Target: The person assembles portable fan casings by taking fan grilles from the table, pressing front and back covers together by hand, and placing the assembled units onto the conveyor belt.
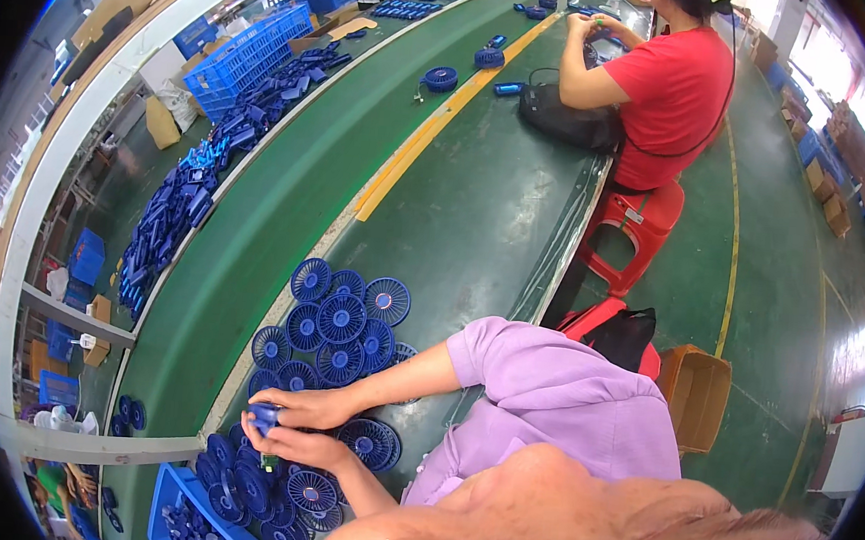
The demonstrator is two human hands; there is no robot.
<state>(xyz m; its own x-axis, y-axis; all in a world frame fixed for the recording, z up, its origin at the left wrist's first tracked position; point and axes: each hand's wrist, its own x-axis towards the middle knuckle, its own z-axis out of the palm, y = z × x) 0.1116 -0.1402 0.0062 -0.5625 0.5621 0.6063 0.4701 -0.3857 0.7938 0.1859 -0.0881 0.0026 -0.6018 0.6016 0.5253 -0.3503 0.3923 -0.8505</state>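
Note:
Close together at the table's left edge, both my hands are closed around a small blue plastic part (264,417). My right hand (310,408), the upper one with a lilac sleeve behind it, pinches the part from above. Below it, my left hand (292,447) grips the same part from its lower side. A small green piece (269,462) shows just under the left fingers; whether it is attached to the part I cannot tell. Round blue fan grilles (341,319) lie in an overlapping group beyond my hands. More fan grilles (252,488) are heaped beneath and beside my left hand.
A blue bin (167,512) of small dark parts stands at the lower left. Left of the table runs a green conveyor belt (246,217), with a white metal frame (89,445) crossing it. Blue parts (182,192) pile up behind. A co-worker in red (670,96) sits farther along near a black bag (568,119).

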